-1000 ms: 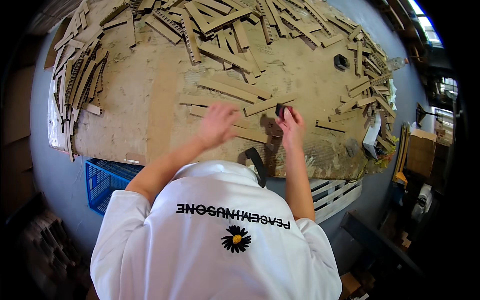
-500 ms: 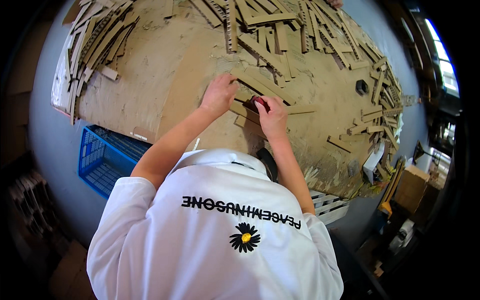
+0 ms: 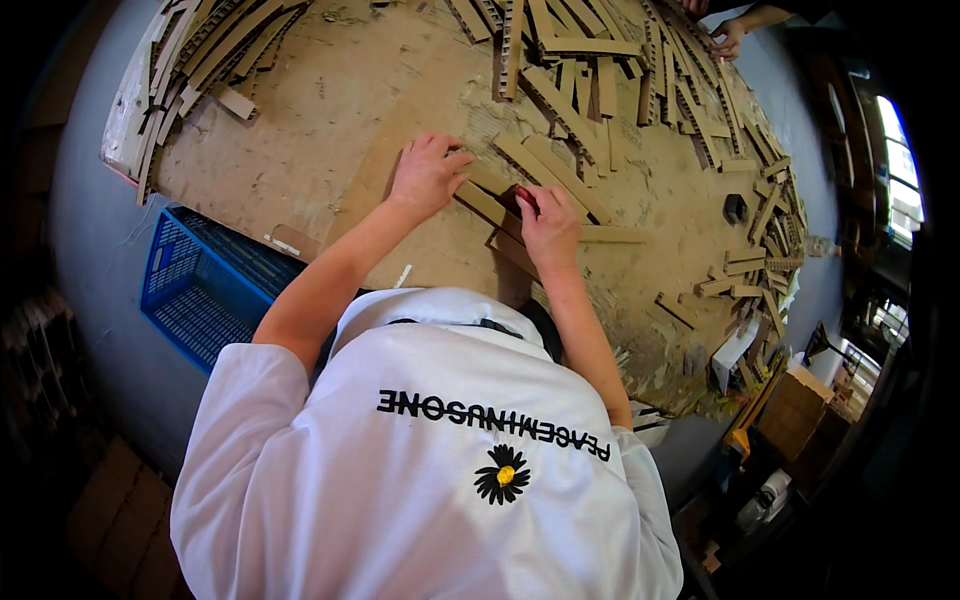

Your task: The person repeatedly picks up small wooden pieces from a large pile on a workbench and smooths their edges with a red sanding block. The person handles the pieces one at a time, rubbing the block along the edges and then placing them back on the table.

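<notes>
My left hand (image 3: pixel 428 177) is over the table, its fingers curled at the left end of a brown cardboard strip (image 3: pixel 486 207). Between the thumb and fingers of my right hand (image 3: pixel 550 228) is a small dark red tool (image 3: pixel 524 196); most of it is hidden, so its kind does not show. Its front end is close to the strip. Two more cardboard strips (image 3: pixel 566 178) lie side by side just beyond my hands. Another strip (image 3: pixel 612 234) sticks out to the right of my right hand.
Cardboard strips with ridged edges are heaped at the far side (image 3: pixel 585 110), far left (image 3: pixel 215 50) and right (image 3: pixel 765 265) of the wooden table (image 3: pixel 330 110). A black hexagonal piece (image 3: pixel 735 209) lies at right. A blue crate (image 3: pixel 205 305) stands at lower left. Another person's hand (image 3: pixel 730 38) reaches in at far right.
The view has shifted slightly, and more of the other person's hand and arm shows at the far right. My hands stay at the strip, the red tool still in my right hand.
</notes>
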The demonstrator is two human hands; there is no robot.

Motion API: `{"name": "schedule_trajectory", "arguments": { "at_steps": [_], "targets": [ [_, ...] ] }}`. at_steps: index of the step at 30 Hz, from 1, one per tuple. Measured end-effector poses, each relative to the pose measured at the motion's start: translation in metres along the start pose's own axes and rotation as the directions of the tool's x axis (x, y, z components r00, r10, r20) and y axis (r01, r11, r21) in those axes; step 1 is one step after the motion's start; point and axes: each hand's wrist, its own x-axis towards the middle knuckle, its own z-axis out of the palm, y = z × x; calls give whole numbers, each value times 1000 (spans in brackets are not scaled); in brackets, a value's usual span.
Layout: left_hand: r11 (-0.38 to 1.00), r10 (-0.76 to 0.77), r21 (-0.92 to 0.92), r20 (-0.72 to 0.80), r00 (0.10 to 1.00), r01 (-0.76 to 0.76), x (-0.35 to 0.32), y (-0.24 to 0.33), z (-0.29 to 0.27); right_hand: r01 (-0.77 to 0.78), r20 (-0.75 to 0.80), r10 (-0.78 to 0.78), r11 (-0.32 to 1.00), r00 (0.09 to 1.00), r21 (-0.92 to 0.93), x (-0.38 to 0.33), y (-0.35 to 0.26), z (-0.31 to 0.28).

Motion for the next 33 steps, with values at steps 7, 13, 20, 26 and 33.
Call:
{"name": "schedule_trajectory", "arguments": {
  "at_steps": [7,13,20,26,33],
  "targets": [
    [1000,-4,14,0,1000,4,1,-1,-1,37,4,-37,999,999,-10,0,8,7],
    [998,38,-38,-35,999,-39,-2,6,-11,113,-5,-114,991,994,-73,0,12,6],
    [963,270,-20,130,954,-269,-18,23,-12,108,-3,-109,989,994,-100,1,11,9],
    [964,265,-13,177,948,-267,-17,19,0,127,-5,-128,986,992,-111,0,10,8],
    [956,287,11,165,944,-293,-18,21,1,117,-26,-121,985,992,-131,-3,10,11]
  ]
}}
